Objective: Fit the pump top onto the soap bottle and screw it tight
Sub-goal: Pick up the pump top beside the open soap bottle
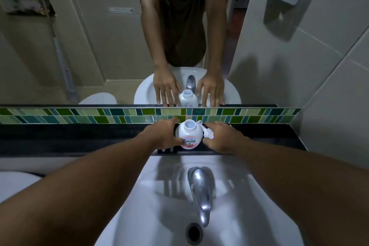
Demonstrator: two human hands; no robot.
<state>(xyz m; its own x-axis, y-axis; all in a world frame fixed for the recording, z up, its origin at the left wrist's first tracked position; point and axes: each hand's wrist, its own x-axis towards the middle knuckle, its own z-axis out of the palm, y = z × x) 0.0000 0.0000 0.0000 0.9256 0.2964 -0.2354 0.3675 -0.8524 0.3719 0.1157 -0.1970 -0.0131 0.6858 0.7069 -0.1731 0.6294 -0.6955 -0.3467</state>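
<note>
1. The left hand (159, 136) reaches forward over the sink (151, 205); its fingers (171, 121) curve around the left side of the soap bottle (188, 136), touching it.
2. The right hand (221, 138) lies beside the pump top (207, 133); fingers spread loosely around it; whether they grip it I cannot tell.
3. The bottle stands upright, mouth uncapped, mid-way along the black ledge (79, 138) behind the sink; the pump top lies just right of it.
4. A chrome tap (200, 189) sits below; green tiles (99, 116) and a mirror (89, 46) back the ledge.

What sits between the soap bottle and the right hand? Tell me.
In the head view, the white pump top lies on the dark ledge between the soap bottle and the right hand.
</note>
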